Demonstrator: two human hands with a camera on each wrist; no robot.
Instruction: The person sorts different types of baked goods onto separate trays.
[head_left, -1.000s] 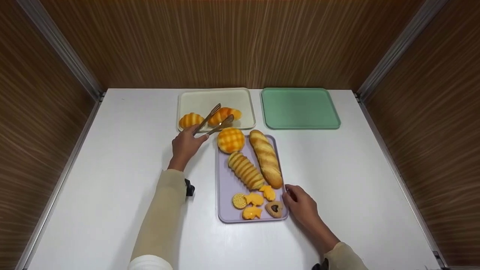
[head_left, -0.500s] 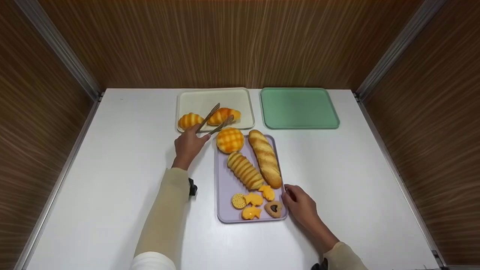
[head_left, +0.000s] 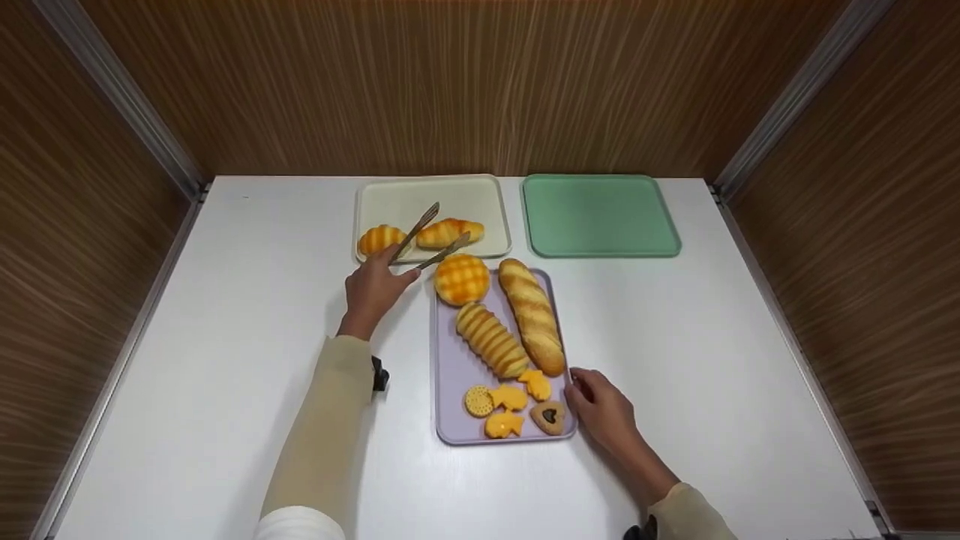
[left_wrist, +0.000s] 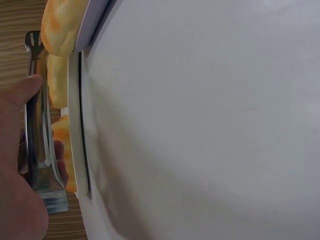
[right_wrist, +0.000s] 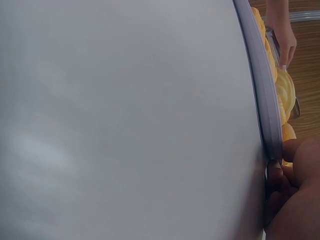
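White table (head_left: 225, 360). Croissant (head_left: 448, 232): on cream tray (head_left: 390, 196), two o'clock from nearer left hand (head_left: 373, 287), long axis nine-to-three. Left hand: gripping spread tongs (head_left: 427, 217). Right hand (head_left: 607, 412): pinching lilac tray's (head_left: 454, 367) rim.

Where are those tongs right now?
In the head view, the tongs are left of centre, held in the left hand and reaching over the cream tray, tips apart beside its rightmost croissant.

The left grip (left_wrist: 12, 155) is holding slotted metal tongs (left_wrist: 34, 120) near bread (left_wrist: 57, 82); a cream tray (left_wrist: 75, 115) is resting on the worktop (left_wrist: 200, 100).
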